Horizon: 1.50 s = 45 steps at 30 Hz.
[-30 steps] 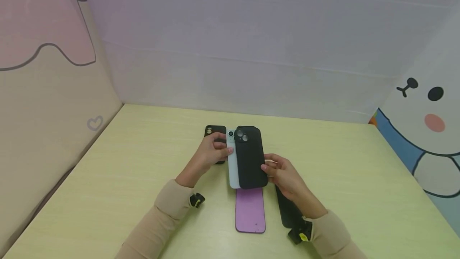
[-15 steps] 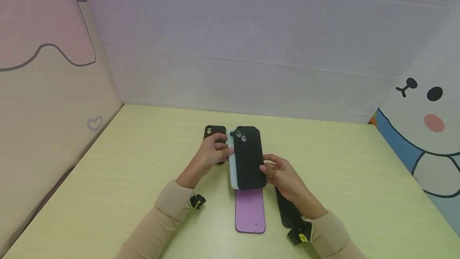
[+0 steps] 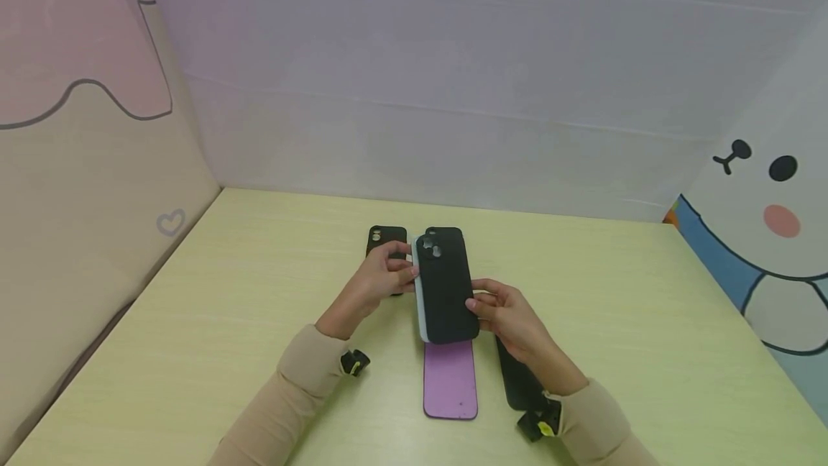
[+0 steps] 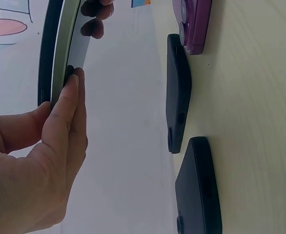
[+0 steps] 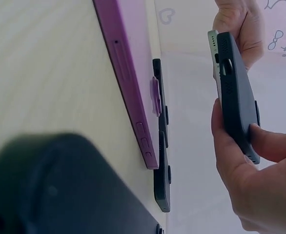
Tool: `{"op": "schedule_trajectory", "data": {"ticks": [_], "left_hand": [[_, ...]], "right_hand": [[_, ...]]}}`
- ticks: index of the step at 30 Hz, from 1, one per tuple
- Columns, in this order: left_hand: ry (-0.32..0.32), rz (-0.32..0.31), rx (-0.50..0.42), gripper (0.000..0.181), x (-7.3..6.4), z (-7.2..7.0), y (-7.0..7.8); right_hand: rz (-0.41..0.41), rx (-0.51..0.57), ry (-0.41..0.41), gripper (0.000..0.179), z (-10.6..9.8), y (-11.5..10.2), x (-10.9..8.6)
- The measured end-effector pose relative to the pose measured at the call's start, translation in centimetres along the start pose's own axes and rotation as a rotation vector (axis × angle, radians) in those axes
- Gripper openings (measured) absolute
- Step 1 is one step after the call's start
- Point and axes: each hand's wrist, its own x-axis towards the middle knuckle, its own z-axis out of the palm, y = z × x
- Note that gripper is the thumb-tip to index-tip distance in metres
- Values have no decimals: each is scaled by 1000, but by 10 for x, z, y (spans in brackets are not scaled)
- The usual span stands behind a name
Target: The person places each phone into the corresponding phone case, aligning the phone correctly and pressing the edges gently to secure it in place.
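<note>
My left hand (image 3: 382,272) pinches the left edge of a white phone (image 3: 421,308), fingers on its underside in the left wrist view. A black phone case (image 3: 446,290) with camera cut-outs lies over the phone's back, nearly lined up with it. Along the right edge, my right hand (image 3: 507,311) grips the case, its thumb (image 5: 275,144) on the case and fingers against the phone side. Phone and case are held together above the table. Seen from the right wrist, the white phone (image 5: 214,46) still shows as a strip beside the case (image 5: 235,92).
A purple phone (image 3: 449,383) lies on the table below the held pair. Black phone cases lie around it: one (image 3: 387,234) behind my left hand, one (image 3: 455,234) behind the held case, and one (image 3: 517,383) under my right wrist. A wall closes off the back.
The black case has shifted slightly left over the white phone, so less of the phone shows. My right hand has moved a little left with it; the left hand is almost still.
</note>
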Motion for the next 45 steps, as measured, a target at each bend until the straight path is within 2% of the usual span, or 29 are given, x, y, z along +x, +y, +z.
{"op": "schedule_trajectory", "data": {"ticks": [11, 19, 33, 45], "left_hand": [[-74, 5, -16, 40, -2, -2, 2], [-95, -4, -28, 40, -4, -2, 5], [-51, -1, 33, 53, -3, -1, 2], [-34, 15, 55, 53, -5, -1, 5]], "right_hand": [[-20, -7, 20, 44, -1, 1, -1], [-16, 0, 40, 45, -1, 1, 0], [1, -38, 70, 43, 1, -1, -1], [17, -45, 89, 46, 1, -3, -2]]}}
